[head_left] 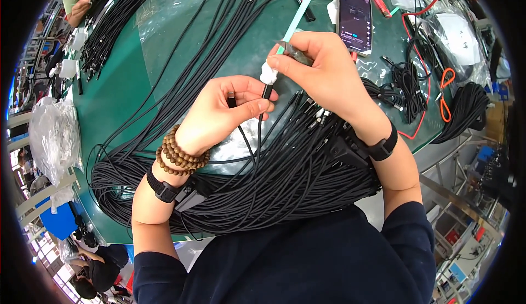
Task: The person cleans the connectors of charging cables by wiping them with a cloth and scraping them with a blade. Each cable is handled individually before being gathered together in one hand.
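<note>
My left hand (222,104) pinches the black connector end of a cable (267,91) between thumb and fingers. A second cable end with a metal tip (232,98) pokes out between the same hand's fingers. At the top of the pinched connector sits a crumpled white wad (268,75), and my right hand (320,66) has thumb and fingertips closed on it. A dark grey piece (297,55) shows between the right-hand fingers; I cannot make out its kind. From those fingers a pale green strip (295,26) runs up and away. Both hands are above a large bundle of black cables (246,205).
More black cables (120,19) lie across the green tabletop (118,101). A phone (355,20), a red marker-like stick (379,3), an orange loop (447,95) and coiled cables (410,93) lie to the right. Plastic bags (55,134) hang left. A co-worker's hand (79,11) is at far left.
</note>
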Demonstrator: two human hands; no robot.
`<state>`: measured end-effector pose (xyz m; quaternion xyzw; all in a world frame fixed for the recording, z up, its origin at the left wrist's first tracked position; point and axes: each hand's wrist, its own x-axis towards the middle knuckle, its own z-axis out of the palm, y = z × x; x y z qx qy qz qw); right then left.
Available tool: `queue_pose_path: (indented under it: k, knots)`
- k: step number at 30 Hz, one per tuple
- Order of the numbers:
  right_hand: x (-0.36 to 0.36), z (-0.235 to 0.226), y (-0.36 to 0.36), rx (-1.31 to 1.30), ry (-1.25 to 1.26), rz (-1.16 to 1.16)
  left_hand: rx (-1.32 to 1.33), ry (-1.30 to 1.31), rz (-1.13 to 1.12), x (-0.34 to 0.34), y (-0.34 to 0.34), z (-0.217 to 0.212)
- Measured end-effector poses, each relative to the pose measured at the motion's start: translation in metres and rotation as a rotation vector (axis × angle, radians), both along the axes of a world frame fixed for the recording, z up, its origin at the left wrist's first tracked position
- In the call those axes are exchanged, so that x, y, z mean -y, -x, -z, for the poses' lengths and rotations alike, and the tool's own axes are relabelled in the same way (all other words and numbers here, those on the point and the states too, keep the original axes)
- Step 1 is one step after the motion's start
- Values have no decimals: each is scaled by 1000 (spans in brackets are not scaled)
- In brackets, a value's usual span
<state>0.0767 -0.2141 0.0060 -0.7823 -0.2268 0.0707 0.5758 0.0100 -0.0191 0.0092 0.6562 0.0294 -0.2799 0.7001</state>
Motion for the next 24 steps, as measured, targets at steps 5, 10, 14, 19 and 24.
queue_pose_path:
  k: [5,10,14,19,24]
  knots:
    - [13,5,-16,-104,302,-85,-19,20,1,0,0,-3]
    - [25,13,-23,268,558,-27,-29,0,-37,0,1,-2]
    - [28,19,-22,415,670,1,-33,19,-52,-1,1,-1]
    - [28,13,-23,360,641,105,-17,0,-24,-5,2,5]
    - [6,-15,-1,-235,-26,-92,8,-6,-58,-1,3,6]
